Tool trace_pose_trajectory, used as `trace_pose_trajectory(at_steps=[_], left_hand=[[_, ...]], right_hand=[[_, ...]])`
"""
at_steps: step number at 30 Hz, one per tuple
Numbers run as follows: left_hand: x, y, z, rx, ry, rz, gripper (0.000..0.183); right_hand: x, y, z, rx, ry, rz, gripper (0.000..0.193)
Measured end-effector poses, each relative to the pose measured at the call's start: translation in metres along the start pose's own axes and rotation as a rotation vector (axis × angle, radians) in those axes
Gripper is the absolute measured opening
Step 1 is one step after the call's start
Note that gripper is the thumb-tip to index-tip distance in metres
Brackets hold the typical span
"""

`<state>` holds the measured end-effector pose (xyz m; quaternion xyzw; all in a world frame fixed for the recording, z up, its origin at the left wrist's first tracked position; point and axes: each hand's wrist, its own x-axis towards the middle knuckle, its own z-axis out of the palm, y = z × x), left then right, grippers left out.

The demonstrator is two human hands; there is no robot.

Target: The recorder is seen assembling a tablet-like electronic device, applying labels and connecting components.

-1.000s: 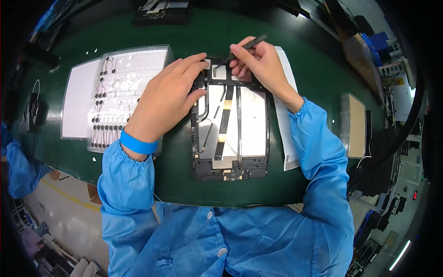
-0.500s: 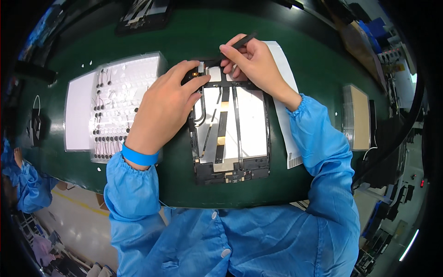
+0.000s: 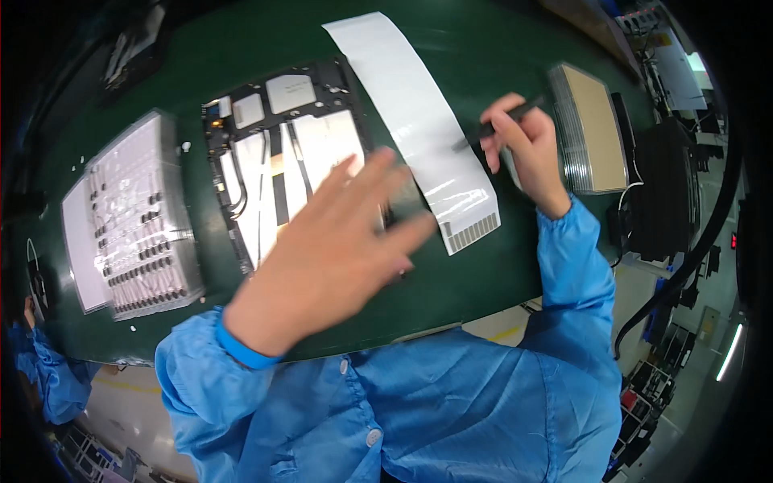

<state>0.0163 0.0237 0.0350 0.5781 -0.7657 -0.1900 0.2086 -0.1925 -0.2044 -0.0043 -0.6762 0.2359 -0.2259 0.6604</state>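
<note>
My left hand, blurred by motion, has its fingers spread over the near right part of an opened tablet-like device. It holds nothing that I can see, and it hides that part of the device, which shows a black frame, silvery panels and dark ribbon cables. To the right, my right hand grips a slim black tweezers-like tool between thumb and fingers. The tool's tip lies over a long white backing sheet, which carries a row of small grey strips at its near end.
Left of the device, clear plastic trays hold many small black parts with wires. A stack of clear trays with a tan top stands at the right. A dark device lies far left. A black cable curves along the right.
Both hands have left the device's far end: my left came nearer and to the right, my right went right with the tool to the white sheet. The view has turned and shifted.
</note>
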Motion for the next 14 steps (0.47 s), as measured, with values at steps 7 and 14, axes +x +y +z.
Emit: trace_pose_trajectory(at_steps=[7,14], left_hand=[[0.017,0.028,0.031,0.136,-0.27,0.022,0.067],[0.023,0.031,0.034,0.185,-0.31,0.018,0.069]], right_hand=[[-0.035,-0.001,0.005,-0.235,-0.195,-0.006,0.014],[-0.038,-0.01,0.001,-0.319,-0.292,0.048,0.011]])
